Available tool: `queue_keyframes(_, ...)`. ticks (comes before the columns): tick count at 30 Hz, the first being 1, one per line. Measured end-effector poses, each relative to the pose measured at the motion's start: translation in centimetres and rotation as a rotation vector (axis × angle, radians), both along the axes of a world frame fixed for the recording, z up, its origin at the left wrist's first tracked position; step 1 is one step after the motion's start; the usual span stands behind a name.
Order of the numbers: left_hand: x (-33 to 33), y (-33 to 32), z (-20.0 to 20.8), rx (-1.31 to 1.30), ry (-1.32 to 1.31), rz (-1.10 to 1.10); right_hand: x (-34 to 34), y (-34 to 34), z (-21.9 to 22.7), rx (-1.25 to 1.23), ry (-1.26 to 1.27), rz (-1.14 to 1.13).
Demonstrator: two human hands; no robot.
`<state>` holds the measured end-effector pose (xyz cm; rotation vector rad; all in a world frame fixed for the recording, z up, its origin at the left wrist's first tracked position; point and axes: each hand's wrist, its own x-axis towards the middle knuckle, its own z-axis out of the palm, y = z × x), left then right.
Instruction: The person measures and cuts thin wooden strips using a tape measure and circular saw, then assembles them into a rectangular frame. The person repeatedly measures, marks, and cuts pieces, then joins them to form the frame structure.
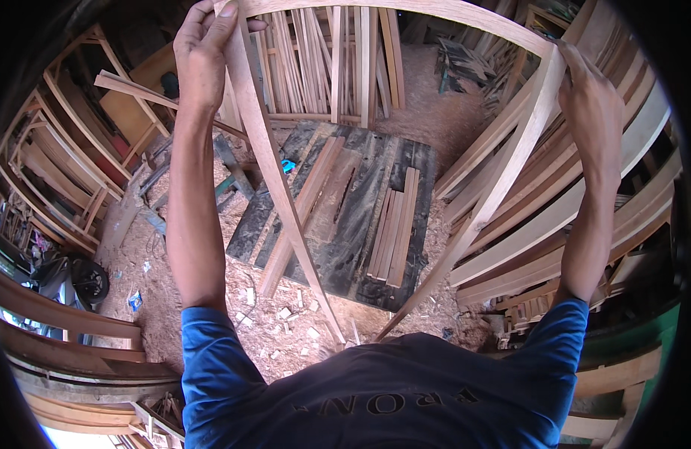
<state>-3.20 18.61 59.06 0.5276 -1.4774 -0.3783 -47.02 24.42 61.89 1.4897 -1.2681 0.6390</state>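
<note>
A tall pale wooden frame (273, 161) stands upright in front of my body, its two long side pieces running down toward the floor by my feet. Its top piece (405, 9) spans between my raised arms. My left hand (202, 56) is closed on the upper left corner, thumb over the wood. At the upper right corner, my right hand (591, 105) grips the joint of the top and side pieces, its fingers partly hidden behind the hand. Beyond the frame is a low dark worktable (345, 254) with wooden strips (394, 232) and longer boards (315, 194) lying on it.
Many planks (562, 202) lean along the right, and upright strips (308, 67) stand at the back. Other wooden frames (76, 142) lean at the left, near a motorcycle (80, 278). Shavings and small offcuts (289, 318) cover the floor. A small blue object (288, 165) lies by the table.
</note>
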Motion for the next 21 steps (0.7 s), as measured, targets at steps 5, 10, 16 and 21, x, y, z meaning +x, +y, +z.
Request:
queue_keyframes(5,0.2,0.0,0.0,0.002,0.004,-0.033,-0.3,-0.3,-0.3,-0.005,-0.024,0.013)
queue_keyframes(10,0.4,0.2,0.2,0.029,0.007,-0.032,-0.7,-1.6,-0.7,-0.077,-0.009,0.096)
queue_keyframes(16,0.4,0.3,0.2,0.075,0.009,-0.046,-0.8,-2.6,-1.0,-0.079,0.0,0.118)
queue_keyframes(21,0.1,0.0,0.1,0.125,0.082,-0.108,-0.5,-3.4,-1.1,-0.034,-0.018,0.14)
